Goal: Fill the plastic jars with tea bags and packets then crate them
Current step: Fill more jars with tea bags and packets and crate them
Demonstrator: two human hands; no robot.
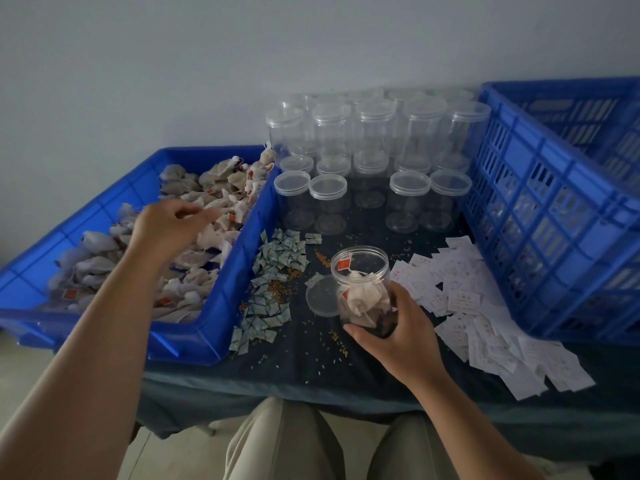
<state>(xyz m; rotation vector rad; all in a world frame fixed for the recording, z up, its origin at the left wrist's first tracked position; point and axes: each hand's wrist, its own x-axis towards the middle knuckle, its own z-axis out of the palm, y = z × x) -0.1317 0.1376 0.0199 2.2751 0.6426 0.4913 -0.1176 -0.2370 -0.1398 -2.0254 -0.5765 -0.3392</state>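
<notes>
My right hand [401, 327] grips a clear plastic jar [362, 271] from below, near the middle of the table. The jar has no lid on and holds a few white tea bags with red tags. Its lid [320, 301] lies flat on the cloth just left of it. My left hand [169, 225] hovers over the heap of tea bags [214, 181] in the blue tray [242, 258]. Its fingers are loosely curled toward the bags, and I see nothing held in them.
Small greenish packets [277, 271] lie scattered between tray and jar. White paper packets [460, 299] are spread to the right. Several empty lidded jars [374, 140] stand at the back. A tall blue slatted crate [540, 216] stands at the right. Loose grains dot the dark cloth.
</notes>
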